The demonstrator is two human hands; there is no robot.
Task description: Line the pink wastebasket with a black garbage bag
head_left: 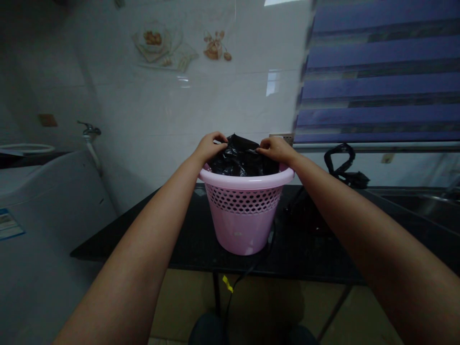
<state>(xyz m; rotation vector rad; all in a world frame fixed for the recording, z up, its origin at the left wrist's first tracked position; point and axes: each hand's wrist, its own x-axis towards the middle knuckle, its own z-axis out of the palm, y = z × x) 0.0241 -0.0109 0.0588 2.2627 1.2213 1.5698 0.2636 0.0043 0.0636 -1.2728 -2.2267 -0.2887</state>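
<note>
basket [244, 227], pink, holes below rim, stands upright on black worktop [190, 245]. black plastic bag [244, 163] sits inside, edge raised at back. left hand [210, 146]: grip pinched on bag's left edge. right hand [278, 147]: grip pinched on bag's right edge. looped black plastic bundle [355, 180] at right, partly behind right forearm [359, 230].

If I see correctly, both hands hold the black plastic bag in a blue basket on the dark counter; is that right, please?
Not quite: the head view shows a pink basket, not a blue one. The left hand and right hand do hold the black plastic bag.
</note>
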